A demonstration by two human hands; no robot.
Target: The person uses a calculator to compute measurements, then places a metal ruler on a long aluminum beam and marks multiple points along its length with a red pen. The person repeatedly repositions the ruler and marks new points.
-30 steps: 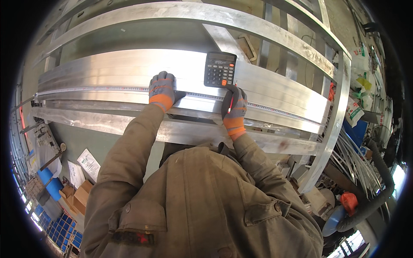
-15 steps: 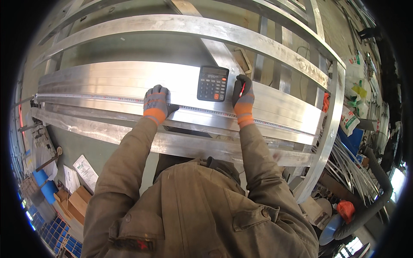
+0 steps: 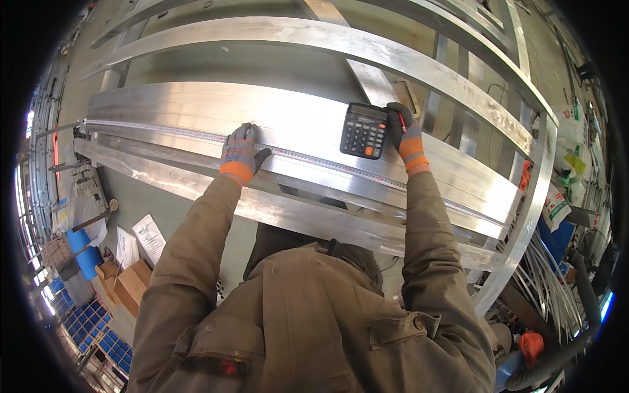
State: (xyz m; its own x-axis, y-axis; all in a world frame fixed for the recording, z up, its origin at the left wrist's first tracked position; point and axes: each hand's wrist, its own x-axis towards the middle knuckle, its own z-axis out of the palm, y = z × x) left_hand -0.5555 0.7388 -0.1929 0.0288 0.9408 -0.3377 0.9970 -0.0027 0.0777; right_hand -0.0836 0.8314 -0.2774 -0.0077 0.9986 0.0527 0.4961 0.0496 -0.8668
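A silvery tape measure (image 3: 308, 158) lies stretched along flat aluminium profiles (image 3: 196, 98). My left hand (image 3: 241, 150), in a grey and orange glove, rests on the tape and profile with its fingers lying flat and its thumb apart. Farther right sits a black calculator (image 3: 364, 131) with one orange key standing out at its lower part. At its right edge is my right hand (image 3: 407, 134), gloved alike, its fingers closed around a slim red pen (image 3: 402, 122). The calculator's upper right corner is close against the dark fingertips; whether they touch it I cannot tell.
Aluminium frame bars (image 3: 275, 29) run behind the profiles, and another bar (image 3: 295, 219) crosses in front of me. An upright bar (image 3: 534, 190) closes the right side. Cardboard boxes (image 3: 136, 285) and a blue roll (image 3: 84, 252) are at left; thin metal strips (image 3: 547, 275) lie at right.
The whole view has shifted, moving the bench rightward in the picture. My left hand has slid left along the tape. My right hand stays beside the calculator with the pen.
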